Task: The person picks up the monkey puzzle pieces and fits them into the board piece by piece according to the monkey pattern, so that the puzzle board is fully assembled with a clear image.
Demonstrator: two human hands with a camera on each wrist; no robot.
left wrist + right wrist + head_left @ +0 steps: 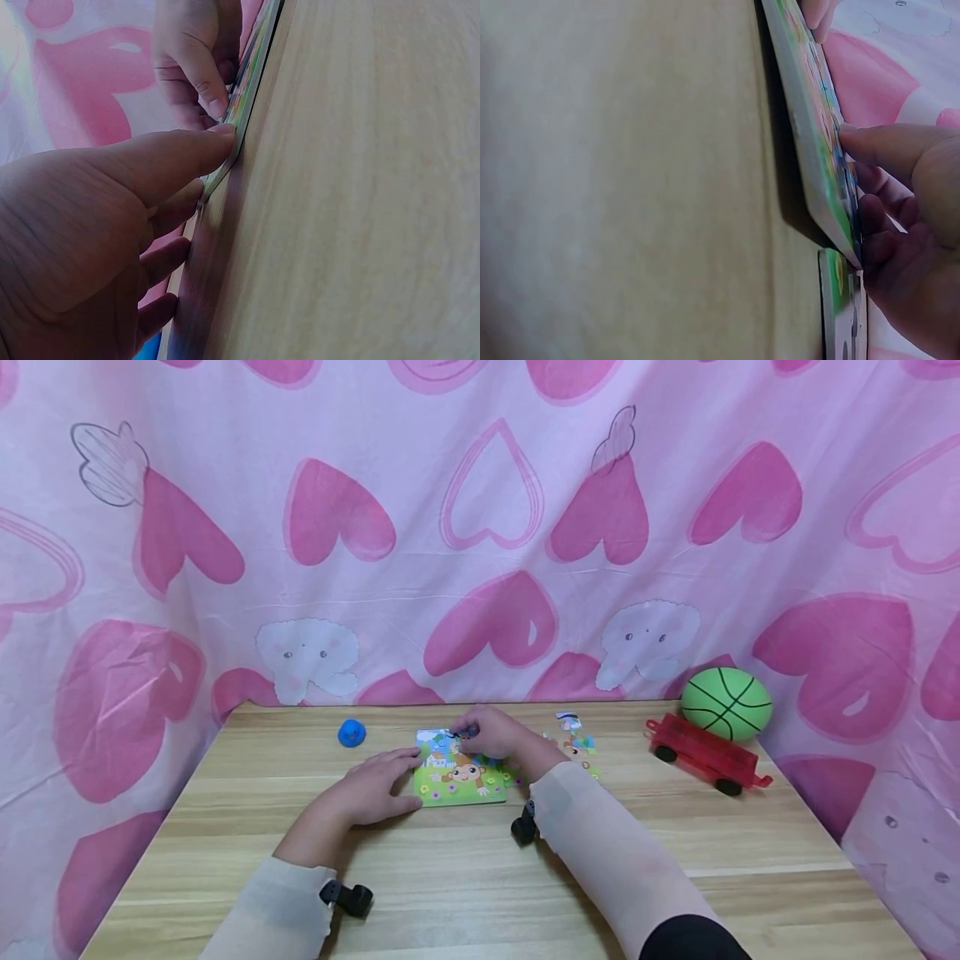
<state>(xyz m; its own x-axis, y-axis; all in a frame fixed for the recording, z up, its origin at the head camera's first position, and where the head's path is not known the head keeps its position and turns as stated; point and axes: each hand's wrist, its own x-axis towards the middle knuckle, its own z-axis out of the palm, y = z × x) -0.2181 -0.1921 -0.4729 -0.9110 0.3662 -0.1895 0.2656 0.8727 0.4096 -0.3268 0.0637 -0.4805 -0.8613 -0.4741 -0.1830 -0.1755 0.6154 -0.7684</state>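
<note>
A jigsaw puzzle board [459, 787] with a cartoon monkey on green grass lies near the back of the table. My left hand [378, 787] holds its left side, the thumb at the near left corner and the fingers farther up the edge. In the left wrist view the thumb [191, 154] lies on the board's rim. My right hand [491, 732] reaches over the board's upper part and pinches a small dark-edged puzzle piece [469, 732], mostly hidden by the fingers. The right wrist view shows the right thumb [885, 146] close against the picture surface.
Loose puzzle pieces [577, 747] lie right of the board, partly behind the right forearm. A small blue round object [351, 733] sits at the back left. At the back right, a red toy wagon [705, 753] stands before a green ball [726, 703]. A heart-print curtain [495, 618] hangs behind the table.
</note>
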